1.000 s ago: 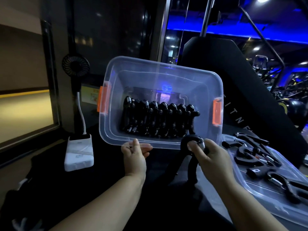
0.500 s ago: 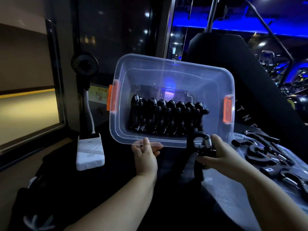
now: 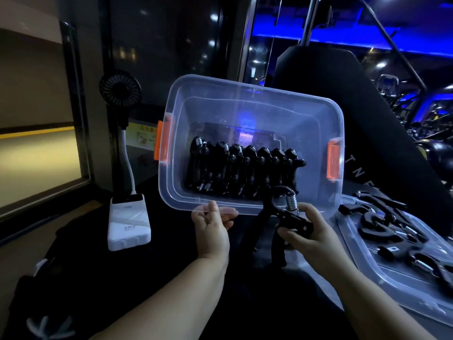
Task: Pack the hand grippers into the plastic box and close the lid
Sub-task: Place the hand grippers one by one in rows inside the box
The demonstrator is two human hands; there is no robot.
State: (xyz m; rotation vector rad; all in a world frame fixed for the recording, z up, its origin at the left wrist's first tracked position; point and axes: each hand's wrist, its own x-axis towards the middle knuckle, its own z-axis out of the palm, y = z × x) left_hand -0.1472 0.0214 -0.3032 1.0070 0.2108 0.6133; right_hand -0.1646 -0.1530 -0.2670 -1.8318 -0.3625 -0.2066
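Plastic box [image 3: 250,114] tilting up, opening facing person, left hand [image 3: 212,232] pinching near rim, thumb on top, fingers curling under. Row of black hand grippers [image 3: 245,173] sitting packed along bottom inside. Right hand [image 3: 309,233] wrapping fingers round one more gripper [image 3: 285,213] just in front of rim, spring end pointing up. Lid [image 3: 367,263] lying flat off to right, few loose grippers [image 3: 375,218] resting on it. White power bank [image 3: 128,222] with little fan [image 3: 120,88] standing off left.

The lid [image 3: 367,263] runs off your right and lower edges, cropping the loose hand grippers [image 3: 375,218] on it. The packed row [image 3: 245,168] overlaps too closely to count. The plastic box [image 3: 245,106] hides part of the pad lettering [image 3: 362,173]; print on the yellow sign [image 3: 142,137] is unreadable.
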